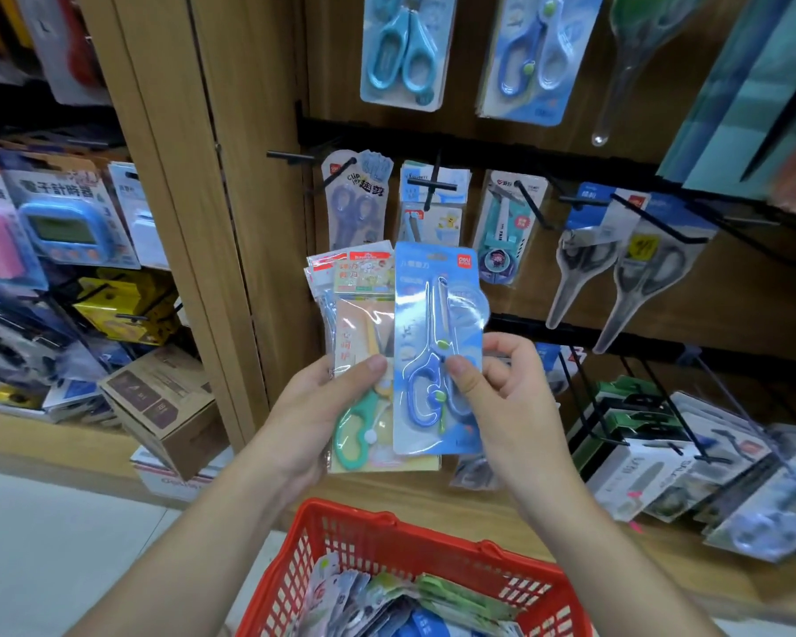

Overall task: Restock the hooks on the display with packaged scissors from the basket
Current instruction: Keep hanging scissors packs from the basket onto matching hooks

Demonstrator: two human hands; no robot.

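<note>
**Fingers [463,374] pinched on a blue scissors pack [437,314], no hook reached yet**

Curled round the lower half of the blue scissors pack, the thumb and fingers of the right hand [511,393] are closed in a pinch, thumb on the front face. The pack is held upright, straight above the basket [341,521] and in front of the display [515,278]. Just beside it, also above the basket, a fan of other packs [364,314] is gripped by the left hand [313,406], its thumb pressed on the front one; a green-handled pair can be seen lowest in the fan.

Little of the task can be judged as done. Many packs are still heaped in the basket. On the display above the basket most hooks are already loaded, though one bare hook [290,155] is seen up and to the left. A like-looking blue pack [522,52] hangs high above the basket, on the top row, so that row is judged the likely home for the pinched one.

What is left: the blue scissors pack is to be lifted away from the fan and its hang hole threaded onto a hook, then the fan and the basket's heap are to be dealt with in turn
</note>
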